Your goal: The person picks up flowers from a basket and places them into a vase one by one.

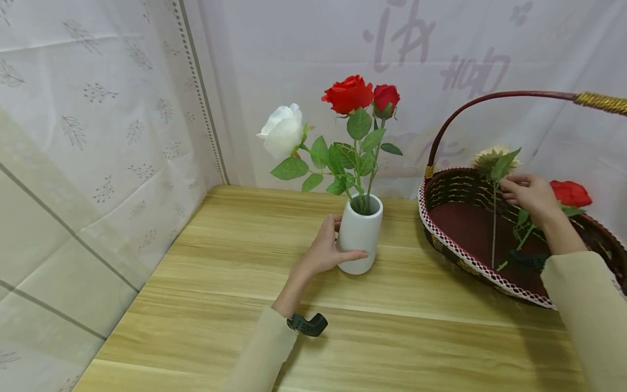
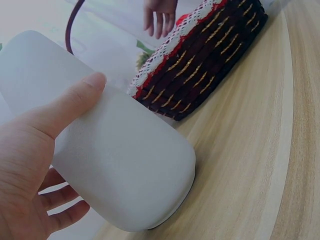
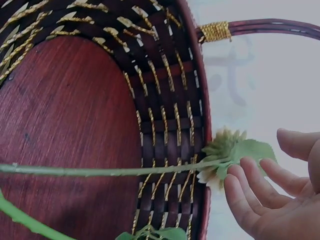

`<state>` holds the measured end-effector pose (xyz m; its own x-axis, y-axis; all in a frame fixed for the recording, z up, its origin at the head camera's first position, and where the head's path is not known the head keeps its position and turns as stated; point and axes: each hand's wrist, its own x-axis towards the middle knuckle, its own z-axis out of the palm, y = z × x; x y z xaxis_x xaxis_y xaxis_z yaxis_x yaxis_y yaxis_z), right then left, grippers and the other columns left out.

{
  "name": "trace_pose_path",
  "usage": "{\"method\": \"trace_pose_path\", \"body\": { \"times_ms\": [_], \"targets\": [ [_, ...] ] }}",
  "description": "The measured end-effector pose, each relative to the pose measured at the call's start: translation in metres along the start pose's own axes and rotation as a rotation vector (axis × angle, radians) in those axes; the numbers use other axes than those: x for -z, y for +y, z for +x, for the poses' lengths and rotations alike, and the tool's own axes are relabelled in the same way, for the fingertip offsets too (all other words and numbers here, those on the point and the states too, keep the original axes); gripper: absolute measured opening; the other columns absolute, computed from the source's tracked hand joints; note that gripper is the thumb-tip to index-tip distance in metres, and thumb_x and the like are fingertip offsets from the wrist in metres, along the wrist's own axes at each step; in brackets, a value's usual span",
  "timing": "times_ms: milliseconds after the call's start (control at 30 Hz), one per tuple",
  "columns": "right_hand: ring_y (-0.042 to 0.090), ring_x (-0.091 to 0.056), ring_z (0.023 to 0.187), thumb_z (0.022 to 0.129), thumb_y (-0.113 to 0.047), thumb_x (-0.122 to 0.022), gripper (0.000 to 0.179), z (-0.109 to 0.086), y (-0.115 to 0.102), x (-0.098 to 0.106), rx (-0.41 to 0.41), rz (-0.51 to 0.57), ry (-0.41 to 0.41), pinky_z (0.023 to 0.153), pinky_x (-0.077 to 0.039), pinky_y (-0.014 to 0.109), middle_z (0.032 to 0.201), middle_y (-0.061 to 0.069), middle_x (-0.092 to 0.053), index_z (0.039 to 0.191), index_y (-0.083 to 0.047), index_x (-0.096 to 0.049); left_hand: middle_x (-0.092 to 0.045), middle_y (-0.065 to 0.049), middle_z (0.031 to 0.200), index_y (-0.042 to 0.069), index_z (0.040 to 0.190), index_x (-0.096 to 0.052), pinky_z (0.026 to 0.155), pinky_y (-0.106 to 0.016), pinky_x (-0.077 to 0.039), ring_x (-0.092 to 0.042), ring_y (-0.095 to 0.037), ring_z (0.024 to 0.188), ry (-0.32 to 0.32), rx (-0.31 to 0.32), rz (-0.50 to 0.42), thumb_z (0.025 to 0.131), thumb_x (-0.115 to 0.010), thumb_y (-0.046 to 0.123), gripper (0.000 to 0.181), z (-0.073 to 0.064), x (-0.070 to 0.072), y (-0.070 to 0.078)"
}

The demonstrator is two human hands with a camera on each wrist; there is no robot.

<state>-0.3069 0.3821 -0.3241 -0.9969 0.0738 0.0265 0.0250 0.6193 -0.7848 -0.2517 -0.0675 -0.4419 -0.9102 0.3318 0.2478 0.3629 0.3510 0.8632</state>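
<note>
White vase [image 1: 360, 239] and cream flower [image 1: 484, 159] are sharing a wooden desk [image 1: 196, 305]. Toward the desk's right side, a dark woven basket [image 1: 490, 286] is holding the cream flower and a red flower [image 1: 570, 194].

The vase is standing upright near the desk's back edge. A left hand [image 1: 319, 249] is holding it, thumb lying across the front, fingers reaching round behind. Its smooth, rigid wall is probably proving slippery and perhaps breakable; a wrap round the body is suiting it best.

Above the basket, a right hand [image 1: 534, 200] is hovering, fingers loosely extended, thumb apart, tips at the cream flower's leaf [image 1: 504, 165]; whether they are touching, I cannot tell.

A white rose [image 1: 283, 132] is leaning left from the vase; a red rose [image 1: 349, 95] and a darker bud [image 1: 386, 99] are rising beside it. The cream flower's head is overlapping the basket's back rim, its thin stem [image 1: 494, 223] running down inside. It is likely weighing little, petals crushing easily, so the stem below the leaf is offering the better hold.
</note>
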Motion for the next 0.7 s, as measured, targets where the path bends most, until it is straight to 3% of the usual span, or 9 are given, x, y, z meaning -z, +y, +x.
{"method": "trace_pose_path", "body": {
  "times_ms": [167, 433, 533, 600, 700],
  "targets": [
    [-0.015, -0.051, 0.07, 0.107, -0.037, -0.039, 0.073, 0.0, 0.008, -0.001, -0.017, -0.019, -0.02, 0.066, -0.051, 0.015, 0.14, 0.044, -0.036, 0.147, 0.022, -0.023, -0.043, -0.007, 0.135, 0.012, 0.141, -0.034, 0.094, -0.042, -0.046, -0.049, -0.02, 0.116, -0.001, 0.002, -0.003, 0.076, -0.091, 0.034, 0.09, 0.0, 0.0, 0.001],
    [-0.011, -0.054, 0.068, 0.107, -0.041, -0.04, 0.076, 0.0, 0.019, -0.001, -0.07, -0.063, -0.052, 0.068, -0.054, 0.021, 0.133, 0.044, -0.043, 0.146, 0.022, -0.024, -0.043, -0.007, 0.134, 0.012, 0.141, -0.034, 0.093, -0.041, -0.046, -0.049, -0.019, 0.115, -0.005, 0.01, -0.009, 0.076, -0.091, 0.035, 0.09, 0.0, 0.0, 0.0],
    [-0.01, -0.056, 0.068, 0.106, -0.042, -0.042, 0.078, 0.0, 0.024, 0.0, -0.091, -0.071, -0.067, 0.067, -0.054, 0.022, 0.122, 0.035, -0.055, 0.146, 0.022, -0.024, -0.043, -0.007, 0.134, 0.011, 0.141, -0.034, 0.093, -0.041, -0.046, -0.049, -0.019, 0.114, -0.005, 0.006, -0.01, 0.076, -0.091, 0.035, 0.09, 0.001, 0.0, 0.0],
    [-0.01, -0.057, 0.069, 0.106, -0.041, -0.043, 0.078, 0.0, 0.027, 0.0, -0.094, -0.055, -0.083, 0.068, -0.054, 0.023, 0.107, 0.022, -0.064, 0.146, 0.023, -0.023, -0.043, -0.007, 0.133, 0.011, 0.141, -0.034, 0.093, -0.042, -0.046, -0.049, -0.02, 0.114, -0.004, 0.001, -0.01, 0.076, -0.09, 0.035, 0.089, 0.0, 0.0, 0.0],
    [-0.008, -0.059, 0.07, 0.107, -0.039, -0.043, 0.077, -0.001, 0.03, 0.0, -0.094, -0.034, -0.107, 0.067, -0.054, 0.022, 0.093, 0.0, -0.065, 0.145, 0.024, -0.022, -0.043, -0.007, 0.133, 0.011, 0.141, -0.034, 0.093, -0.041, -0.046, -0.049, -0.02, 0.114, -0.003, -0.004, -0.007, 0.076, -0.091, 0.034, 0.089, 0.001, 0.0, 0.0]
  ]
}}
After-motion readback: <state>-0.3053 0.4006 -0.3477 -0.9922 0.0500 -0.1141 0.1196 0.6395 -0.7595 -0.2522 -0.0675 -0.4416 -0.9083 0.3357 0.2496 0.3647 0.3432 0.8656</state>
